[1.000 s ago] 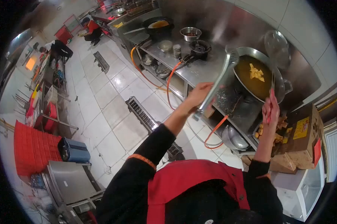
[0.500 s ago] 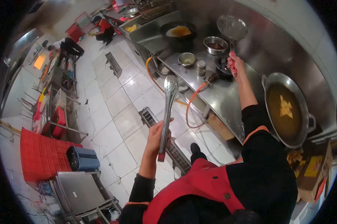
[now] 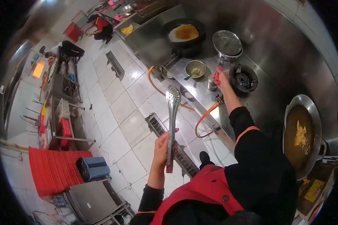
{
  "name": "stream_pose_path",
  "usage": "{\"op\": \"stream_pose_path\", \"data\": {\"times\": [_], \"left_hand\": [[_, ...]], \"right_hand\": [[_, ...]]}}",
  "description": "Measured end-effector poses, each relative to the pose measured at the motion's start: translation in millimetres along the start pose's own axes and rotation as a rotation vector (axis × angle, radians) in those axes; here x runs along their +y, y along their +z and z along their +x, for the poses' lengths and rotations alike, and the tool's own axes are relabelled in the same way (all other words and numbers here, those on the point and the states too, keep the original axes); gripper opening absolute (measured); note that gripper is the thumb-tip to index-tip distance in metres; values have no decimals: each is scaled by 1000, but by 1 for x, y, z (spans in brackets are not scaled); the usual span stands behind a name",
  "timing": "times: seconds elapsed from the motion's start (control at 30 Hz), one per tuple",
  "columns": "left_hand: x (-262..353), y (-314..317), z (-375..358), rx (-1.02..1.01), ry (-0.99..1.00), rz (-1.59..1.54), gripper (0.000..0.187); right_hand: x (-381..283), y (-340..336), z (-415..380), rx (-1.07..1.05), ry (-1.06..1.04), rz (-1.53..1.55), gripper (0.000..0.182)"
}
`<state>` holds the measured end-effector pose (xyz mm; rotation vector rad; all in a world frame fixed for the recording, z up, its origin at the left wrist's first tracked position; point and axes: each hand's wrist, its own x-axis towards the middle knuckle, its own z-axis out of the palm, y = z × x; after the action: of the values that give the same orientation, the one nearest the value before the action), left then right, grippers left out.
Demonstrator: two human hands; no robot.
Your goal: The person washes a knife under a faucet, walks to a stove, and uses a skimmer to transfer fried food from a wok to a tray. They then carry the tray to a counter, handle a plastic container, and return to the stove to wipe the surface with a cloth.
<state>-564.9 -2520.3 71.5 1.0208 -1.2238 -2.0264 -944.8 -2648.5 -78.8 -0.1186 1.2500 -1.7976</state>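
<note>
My left hand (image 3: pixel 161 149) is closed round a pair of metal tongs (image 3: pixel 172 112), held upright over the floor with the perforated end up. In my right hand (image 3: pixel 223 80) is the pink-red handle of a round mesh strainer (image 3: pixel 227 42). The strainer's mesh overlaps a metal bowl (image 3: pixel 233 57) on the steel counter. Close to my right hand stand a small can (image 3: pixel 212 86) and a metal bowl with a spoon (image 3: pixel 195 69). A gas burner (image 3: pixel 243 78) lies right of that hand.
At the right, a large metal wok (image 3: pixel 315 116) holds brownish liquid with yellow pieces (image 3: pixel 300 135). Another dark wok (image 3: pixel 184 34) sits at the back. An orange hose (image 3: pixel 206 116) hangs at the counter edge. Two people are farther off; a red crate (image 3: pixel 51 170) stands left.
My right hand has brought the strainer lower and nearer, over the metal bowl. The view has shifted slightly; my left hand still holds the tongs.
</note>
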Motion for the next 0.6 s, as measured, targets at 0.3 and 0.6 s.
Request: {"op": "stream_pose_path", "data": {"times": [0.3, 0.6], "left_hand": [[5, 23, 33, -34, -22, 59, 38], [4, 52, 55, -61, 118, 137, 34]], "right_hand": [[21, 13, -12, 611, -350, -638, 61], [3, 19, -159, 46, -697, -424, 55]]}}
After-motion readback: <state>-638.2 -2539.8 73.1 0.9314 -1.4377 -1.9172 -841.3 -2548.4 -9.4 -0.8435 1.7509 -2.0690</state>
